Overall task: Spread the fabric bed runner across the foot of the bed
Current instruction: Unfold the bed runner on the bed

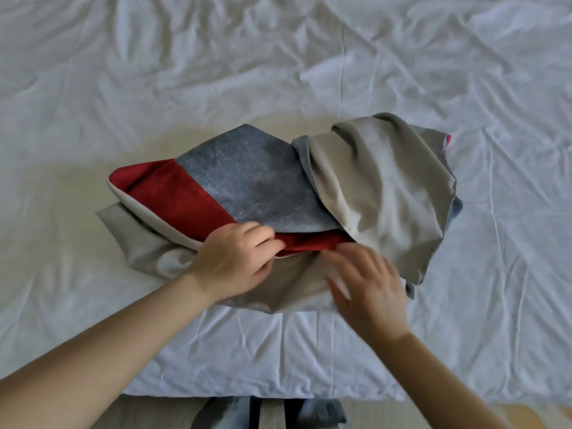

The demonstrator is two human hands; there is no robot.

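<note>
The fingers point(263, 236) of the left hand point(238, 261) curl over the near red edge of the bed runner point(247, 178), with the thumb tucked below. They pinch that fold between them, probably to find a free edge to pull the runner open by. The right hand point(368, 286) is motion-blurred at the runner's near side. Its fingers point(346, 253) look loosely spread and straight over the beige underside, just beside the red edge. Whether they press the cloth or only hover over it cannot be told; they do not appear to hold anything.

The runner itself is not yet spread. It lies as a bunched heap: a red band and a blue-grey panel face up on its left and middle, and the beige lining is flopped over its right end and trails out beneath the near side. With the lining folded over the face, the layers will likely have to be separated before the runner can be drawn out lengthwise.

Around the runner on every side is the bed point(309, 57), covered in a creased white sheet point(93, 88). The runner lies near the bed's closest edge, so by my reading it is already about at the foot. Below that edge, nearer than the runner, a strip of floor point(554, 413) shows.
</note>
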